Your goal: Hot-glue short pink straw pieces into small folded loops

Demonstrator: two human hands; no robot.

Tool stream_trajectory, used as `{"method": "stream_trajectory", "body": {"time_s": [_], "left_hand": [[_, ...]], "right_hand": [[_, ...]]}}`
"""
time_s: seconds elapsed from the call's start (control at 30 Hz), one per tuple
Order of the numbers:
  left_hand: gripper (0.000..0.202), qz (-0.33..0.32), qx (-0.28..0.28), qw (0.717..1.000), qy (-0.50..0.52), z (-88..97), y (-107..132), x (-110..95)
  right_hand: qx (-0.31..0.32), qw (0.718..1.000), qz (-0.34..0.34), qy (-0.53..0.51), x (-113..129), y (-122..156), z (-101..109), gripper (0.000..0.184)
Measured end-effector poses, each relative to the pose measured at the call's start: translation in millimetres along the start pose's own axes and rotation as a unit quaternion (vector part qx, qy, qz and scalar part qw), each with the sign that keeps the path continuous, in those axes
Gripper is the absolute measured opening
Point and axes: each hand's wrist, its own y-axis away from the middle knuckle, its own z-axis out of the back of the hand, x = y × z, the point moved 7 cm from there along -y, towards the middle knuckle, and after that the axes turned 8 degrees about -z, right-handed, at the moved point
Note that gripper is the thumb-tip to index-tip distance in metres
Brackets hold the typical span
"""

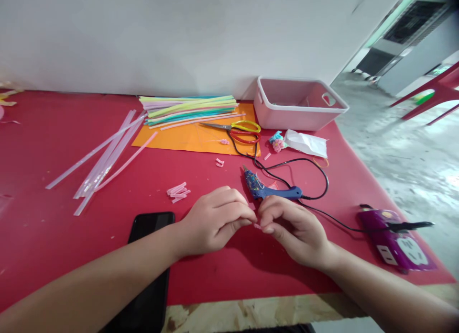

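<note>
My left hand (pixel 222 218) and my right hand (pixel 292 227) meet fingertip to fingertip over the red table (pixel 211 285). Between them they pinch a short pink pipe cleaner piece (pixel 257 226), mostly hidden by the fingers. Just beyond my right hand lies a blue glue gun (pixel 267 189) on its side, its nozzle toward the back left. Left of my left hand is a small pile of cut pink pieces (pixel 177 192). A few curled pink bits (pixel 220 162) rest farther back.
Scissors (pixel 245 132) and bundled coloured pipe cleaners (pixel 190 110) lie on an orange sheet (pixel 172 144). A pink basket (pixel 299 117) stands at the back right. A phone (pixel 150 294) lies under my left forearm. The glue gun's cord (pixel 337 218) runs to a purple power strip (pixel 398 242).
</note>
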Motion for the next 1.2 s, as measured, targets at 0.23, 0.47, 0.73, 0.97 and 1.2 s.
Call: {"method": "stream_trajectory", "body": {"time_s": [0.23, 0.47, 0.73, 0.97, 1.2], "left_hand": [[0.010, 0.015, -0.018, 0.999, 0.036, -1.6, -3, 1], [0.004, 0.043, -0.024, 0.996, 0.068, 0.6, -7, 3], [0.005, 0.056, -0.009, 0.992, 0.111, -2.4, -3, 7], [0.007, 0.053, -0.012, 0.992, 0.116, -0.5, -5, 6], [0.007, 0.053, -0.009, 0.992, 0.114, -0.2, -5, 7]], "right_hand": [[-0.018, 0.999, -0.033, -0.024, -8, 2, 1, 0.007], [-0.009, 0.998, -0.031, -0.057, -6, -1, -1, 0.005], [0.026, 0.991, -0.069, -0.110, -14, -1, -6, 0.003], [0.027, 0.990, -0.070, -0.116, -14, 0, -4, 0.005], [0.030, 0.992, -0.067, -0.105, -14, 1, -3, 0.004]]}}
